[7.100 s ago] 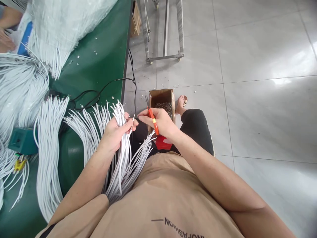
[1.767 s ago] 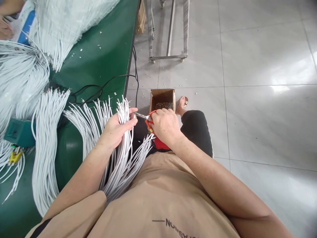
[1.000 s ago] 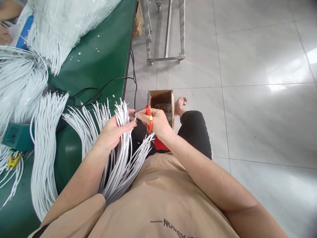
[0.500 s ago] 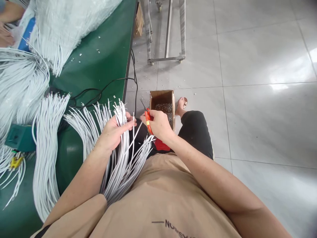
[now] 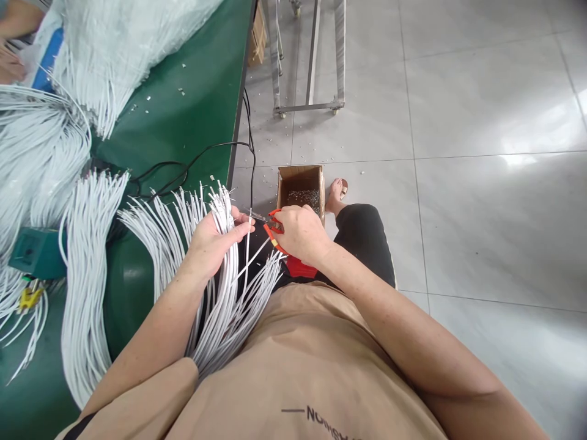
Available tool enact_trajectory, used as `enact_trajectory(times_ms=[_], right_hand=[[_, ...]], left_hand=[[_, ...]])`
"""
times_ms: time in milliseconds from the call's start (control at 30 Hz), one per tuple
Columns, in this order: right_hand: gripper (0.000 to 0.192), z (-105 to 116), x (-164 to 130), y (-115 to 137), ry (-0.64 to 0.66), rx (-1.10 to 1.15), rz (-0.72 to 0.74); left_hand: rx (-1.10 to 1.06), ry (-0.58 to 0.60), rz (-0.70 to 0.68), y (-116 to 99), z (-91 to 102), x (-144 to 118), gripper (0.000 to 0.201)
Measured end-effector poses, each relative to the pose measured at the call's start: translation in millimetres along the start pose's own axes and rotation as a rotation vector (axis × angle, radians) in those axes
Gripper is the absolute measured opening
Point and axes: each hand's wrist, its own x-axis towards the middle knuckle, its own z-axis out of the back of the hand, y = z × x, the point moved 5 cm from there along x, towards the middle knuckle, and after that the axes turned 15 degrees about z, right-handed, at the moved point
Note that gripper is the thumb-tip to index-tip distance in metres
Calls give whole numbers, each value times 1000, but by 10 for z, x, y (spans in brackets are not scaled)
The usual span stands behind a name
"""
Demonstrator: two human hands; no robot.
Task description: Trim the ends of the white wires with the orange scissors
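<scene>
My left hand (image 5: 211, 241) is closed around a bundle of white cables (image 5: 228, 263), their cut ends standing up above the fingers. Between its thumb and fingertips it also pinches a single white cable (image 5: 248, 247) apart from the bundle. In my right hand (image 5: 300, 231) are small scissors (image 5: 275, 239) with orange-red handles. Their blades point left and lie at the tip of the single cable, beside my left fingertips; whether they touch it I cannot tell. More loose white cables (image 5: 270, 275) fan out over my lap, below the scissors.
On the green table (image 5: 202, 98) lie further cable bundles (image 5: 87, 275), a green device (image 5: 36, 252), a yellow clip (image 5: 30, 298) and a black cord (image 5: 220, 145). A cardboard box (image 5: 300, 177) with clippings stands on the floor. Behind it is a metal frame (image 5: 309, 109). Another person's hand (image 5: 10, 64) shows top left.
My right hand has turned the scissors, whose blades pointed up, so that they now point left at the single cable's tip. My left hand has hardly moved.
</scene>
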Motion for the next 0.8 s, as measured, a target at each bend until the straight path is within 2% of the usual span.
enact_trajectory(times_ms=[233,400,567,667,800], right_hand=[[23,112,1,42,127,-155,36],[26,87,-20,52,136,-154,-6],[25,62,-64,35,133,-99,-71],[26,63,-79,-2,65,29,-95],[27,108,-59,-68,-158,487,-127]], left_hand=[[111,-61,-86,6,26,8,32],[246,-195,-121,-25,54,-27,30],[186,-127,-92,-23,17,-39,26],[128,-96,-83,-11,9,-35,27],[45,-15,-28,19,-20,-26,31]])
